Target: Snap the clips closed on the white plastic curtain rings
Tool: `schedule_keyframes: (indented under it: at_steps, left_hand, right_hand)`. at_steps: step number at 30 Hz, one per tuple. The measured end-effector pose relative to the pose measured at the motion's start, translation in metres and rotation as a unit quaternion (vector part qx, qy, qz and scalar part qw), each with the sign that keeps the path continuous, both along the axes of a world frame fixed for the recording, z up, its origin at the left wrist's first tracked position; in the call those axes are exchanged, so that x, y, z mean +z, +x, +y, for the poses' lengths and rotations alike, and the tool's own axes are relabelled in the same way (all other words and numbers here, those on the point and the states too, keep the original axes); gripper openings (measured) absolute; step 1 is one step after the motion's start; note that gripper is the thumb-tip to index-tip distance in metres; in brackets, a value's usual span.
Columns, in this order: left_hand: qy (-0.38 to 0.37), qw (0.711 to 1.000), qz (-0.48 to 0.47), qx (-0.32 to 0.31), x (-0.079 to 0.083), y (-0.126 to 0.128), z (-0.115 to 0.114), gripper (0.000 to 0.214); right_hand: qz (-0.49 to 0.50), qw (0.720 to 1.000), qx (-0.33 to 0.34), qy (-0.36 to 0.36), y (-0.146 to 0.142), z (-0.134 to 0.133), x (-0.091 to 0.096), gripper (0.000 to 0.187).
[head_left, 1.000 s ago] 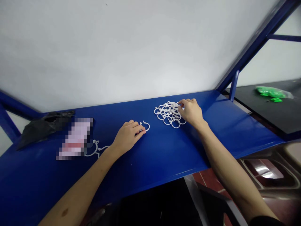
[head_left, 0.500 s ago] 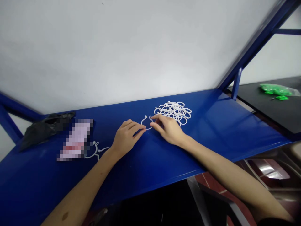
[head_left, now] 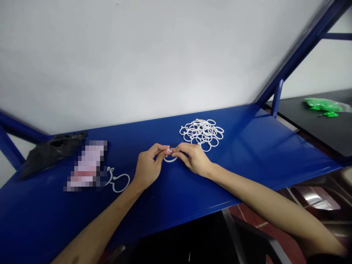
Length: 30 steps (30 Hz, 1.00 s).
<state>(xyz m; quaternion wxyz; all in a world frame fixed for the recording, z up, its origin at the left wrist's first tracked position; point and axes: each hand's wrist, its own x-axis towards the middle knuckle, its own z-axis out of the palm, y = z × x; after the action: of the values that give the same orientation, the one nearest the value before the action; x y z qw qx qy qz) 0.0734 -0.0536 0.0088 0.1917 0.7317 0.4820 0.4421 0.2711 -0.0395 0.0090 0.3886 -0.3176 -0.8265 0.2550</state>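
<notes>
White ring point(head_left: 170, 158) held between left hand point(head_left: 148, 167) and right hand point(head_left: 194, 159), low over the tabletop point(head_left: 261, 146).
The split top of the white ring is clamped by each grip (fingertips almost meeting), with the loop hanging below. One tangled ring pile point(head_left: 202, 132) lies just beyond, nearer the right hand; one loose ring point(head_left: 120, 182) lies to the left.

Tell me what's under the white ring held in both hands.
Bare blue shelf shows under the white ring. The left hand and right hand cover its upper part.
</notes>
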Motion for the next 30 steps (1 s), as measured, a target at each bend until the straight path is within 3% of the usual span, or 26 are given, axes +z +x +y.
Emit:
schedule_keyframes:
  at_steps: [8, 14, 18, 21, 24, 27, 30]
  left_hand:
    - [0.038, 0.999, 0.02, -0.018, 0.005, 0.002, -0.005, 0.013]
    - [0.015, 0.998, 0.04, -0.036, 0.013, -0.003, 0.001, 0.02]
    - [-0.033, 0.995, 0.086, -0.045, 0.01, -0.027, 0.019, 0.033]
    - [-0.027, 0.991, 0.134, -0.005, 0.006, -0.053, 0.034, 0.028]
    - [-0.016, 0.987, 0.157, 0.023, 0.004, -0.068, 0.043, 0.033]
    - [-0.021, 0.983, 0.175, 0.043, 0.003, -0.07, 0.046, 0.034]
    - [-0.048, 0.969, 0.238, 0.037, 0.002, -0.078, 0.048, 0.036]
  right_hand:
    - [-0.076, 0.991, 0.005, 0.109, 0.003, -0.006, 0.001, 0.029]
    - [-0.078, 0.988, -0.041, 0.126, 0.002, 0.0, 0.011, 0.029]
    - [-0.062, 0.971, -0.18, 0.143, 0.022, 0.019, 0.028, 0.024]
    - [-0.079, 0.932, -0.325, 0.139, 0.058, 0.045, 0.031, 0.022]
    - [-0.138, 0.889, -0.423, 0.107, 0.096, 0.071, 0.023, 0.022]
    - [-0.189, 0.87, -0.45, 0.066, 0.118, 0.089, 0.01, 0.021]
    - [-0.224, 0.86, -0.456, 0.042, 0.123, 0.097, 0.001, 0.024]
